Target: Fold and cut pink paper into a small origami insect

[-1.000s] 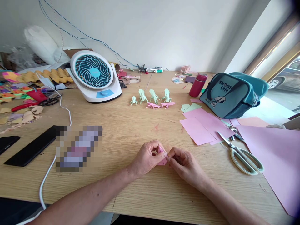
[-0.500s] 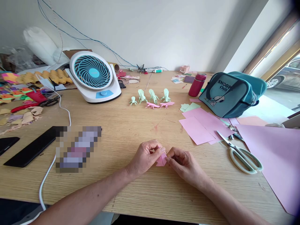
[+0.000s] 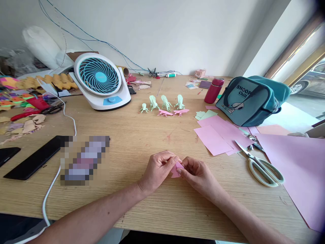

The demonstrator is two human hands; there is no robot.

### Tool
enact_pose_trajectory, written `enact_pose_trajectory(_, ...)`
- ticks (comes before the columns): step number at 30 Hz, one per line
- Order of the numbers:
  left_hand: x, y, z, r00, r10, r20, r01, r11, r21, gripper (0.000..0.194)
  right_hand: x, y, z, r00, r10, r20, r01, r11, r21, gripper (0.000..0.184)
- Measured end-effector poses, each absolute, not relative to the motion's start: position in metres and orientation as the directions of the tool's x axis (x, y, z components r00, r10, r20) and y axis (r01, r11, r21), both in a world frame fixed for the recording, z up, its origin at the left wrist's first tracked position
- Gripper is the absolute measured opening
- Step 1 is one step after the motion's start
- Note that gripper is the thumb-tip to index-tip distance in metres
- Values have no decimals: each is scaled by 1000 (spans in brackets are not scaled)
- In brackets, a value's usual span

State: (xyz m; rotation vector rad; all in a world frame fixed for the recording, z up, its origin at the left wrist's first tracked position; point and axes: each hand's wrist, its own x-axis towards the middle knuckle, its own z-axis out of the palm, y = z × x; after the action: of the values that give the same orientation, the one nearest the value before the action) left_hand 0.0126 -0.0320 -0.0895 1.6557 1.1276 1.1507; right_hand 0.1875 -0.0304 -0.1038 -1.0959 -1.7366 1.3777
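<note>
A small folded piece of pink paper (image 3: 175, 172) is between my hands, low over the front middle of the table. My left hand (image 3: 157, 170) pinches its upper left part between thumb and fingers. On its right side, my right hand (image 3: 197, 172) grips the edge, thumb in front and fingers behind. Parts of the paper are hidden behind my fingers. Farther back stand several pale green folded paper figures (image 3: 166, 103) with thin legs, and two pink ones (image 3: 181, 112) lie in front of them.
Pink paper sheets (image 3: 213, 139) and scissors (image 3: 265, 173) lie to the right, by a larger pink sheet (image 3: 299, 169). Behind them are a teal bag (image 3: 250, 101) and a red bottle (image 3: 214, 91). At left are a fan (image 3: 101, 81), a white cable (image 3: 48, 193) and a black flat device (image 3: 35, 159).
My right thumb has moved left onto the face of the pink paper, and the right fingers have come closer to the left ones. The paper has turned slightly in my grip.
</note>
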Motion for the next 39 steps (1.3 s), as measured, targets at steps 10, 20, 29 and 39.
enact_pose_trajectory(10,11,-29,-103,263,962,71,64,-91,994,25,190,-29,-102,-439,898,-25,178,59,-982,34)
enact_pose_trajectory(20,13,-26,-100,151,988,4,-30,0,1000,24,190,-28,-102,-498,865,-62,218,55,-974,41)
enact_pose_trajectory(29,-3,-24,-90,316,640,701,468,-748,471,38,195,-22,-98,-483,866,-128,0,-146,-989,48)
enact_pose_trajectory(39,0,-25,-96,419,610,673,378,-791,482,32,197,-26,-92,-439,894,-89,-39,-118,-992,49)
